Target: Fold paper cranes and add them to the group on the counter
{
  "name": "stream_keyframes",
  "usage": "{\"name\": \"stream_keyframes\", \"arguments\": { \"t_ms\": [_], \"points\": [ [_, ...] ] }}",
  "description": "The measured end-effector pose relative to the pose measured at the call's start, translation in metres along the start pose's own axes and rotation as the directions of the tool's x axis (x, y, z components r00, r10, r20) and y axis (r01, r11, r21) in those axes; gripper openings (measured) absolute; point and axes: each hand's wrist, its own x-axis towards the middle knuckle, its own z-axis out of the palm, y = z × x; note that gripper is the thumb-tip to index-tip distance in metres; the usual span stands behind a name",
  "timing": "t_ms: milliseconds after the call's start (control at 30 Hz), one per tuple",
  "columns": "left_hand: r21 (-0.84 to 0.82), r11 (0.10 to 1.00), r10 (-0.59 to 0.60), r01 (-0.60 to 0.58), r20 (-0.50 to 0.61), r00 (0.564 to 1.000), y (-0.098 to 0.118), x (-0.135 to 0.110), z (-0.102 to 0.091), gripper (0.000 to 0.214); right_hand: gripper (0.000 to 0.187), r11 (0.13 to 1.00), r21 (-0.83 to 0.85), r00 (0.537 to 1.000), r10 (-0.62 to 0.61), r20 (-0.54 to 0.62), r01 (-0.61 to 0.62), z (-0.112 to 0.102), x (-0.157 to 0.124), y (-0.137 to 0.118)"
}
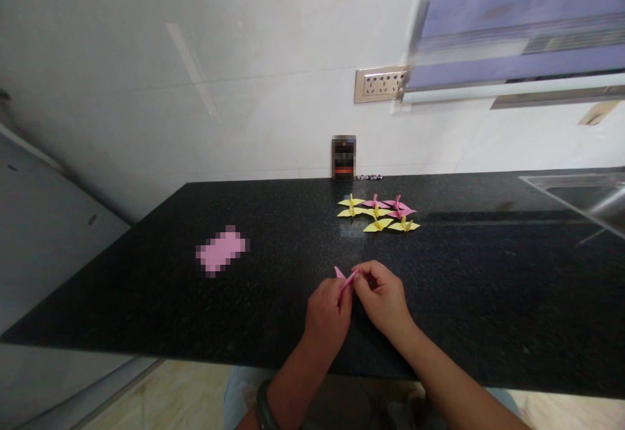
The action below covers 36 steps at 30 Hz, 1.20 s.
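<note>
A folded piece of pink origami paper [347, 281] is held between both hands above the dark countertop [273, 313]. My left hand [328, 309] is closed round its lower part, and a pointed pink tip sticks up past the fingers. With thumb and forefinger, my right hand [383, 293] pinches the paper's upper right end. Beyond the hands stand several folded paper cranes, among them a yellow crane [377, 224] and a pink crane [398, 203], grouped close together.
A blurred pink item [222, 250] lies on the left of the counter. A pixelated dark upright object [344, 158] leans near the wall, with a beaded strand [370, 177] beside it. A sink [586, 196] is at the right, below a wall socket [385, 84] and purple panel.
</note>
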Motion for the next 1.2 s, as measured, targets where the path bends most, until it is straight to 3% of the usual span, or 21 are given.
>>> {"name": "stream_keyframes", "arguments": {
  "t_ms": [200, 333, 467, 533, 633, 800, 1200],
  "points": [
    [0.041, 0.999, 0.032, -0.032, 0.009, 0.999, -0.001, -0.002, 0.002, 0.022, 0.013, 1.0, -0.025, 0.999, -0.005, -0.033, 0.004, 0.001, -0.001, 0.0],
    [-0.026, 1.0, 0.006, -0.006, -0.004, 1.0, 0.0, -0.001, 0.0, 0.022, 0.015, 0.994, 0.071, 0.997, 0.08, -0.02, -0.078, 0.001, 0.0, 0.004],
    [-0.216, 0.97, -0.114, 0.112, 0.0, 0.993, -0.003, 0.003, -0.002, 0.023, 0.023, 0.925, 0.308, 0.97, 0.179, 0.163, -0.222, -0.001, 0.002, 0.005],
    [-0.336, 0.926, -0.16, 0.171, 0.059, 0.985, -0.006, 0.005, -0.003, 0.023, 0.024, 0.888, 0.383, 0.951, 0.156, 0.268, -0.254, -0.003, 0.003, 0.004],
    [-0.477, 0.849, -0.183, 0.229, 0.14, 0.973, -0.01, 0.006, -0.003, 0.025, 0.023, 0.875, 0.419, 0.939, 0.106, 0.327, -0.244, -0.005, 0.004, 0.003],
    [-0.582, 0.766, -0.184, 0.273, 0.208, 0.961, -0.014, 0.007, -0.002, 0.026, 0.024, 0.851, 0.434, 0.932, 0.158, 0.327, -0.297, -0.003, 0.005, 0.004],
    [-0.565, 0.771, -0.185, 0.295, 0.244, 0.952, -0.016, 0.007, -0.002, 0.025, 0.023, 0.815, 0.456, 0.92, 0.221, 0.325, -0.357, -0.001, 0.004, 0.007]
  ]
}}
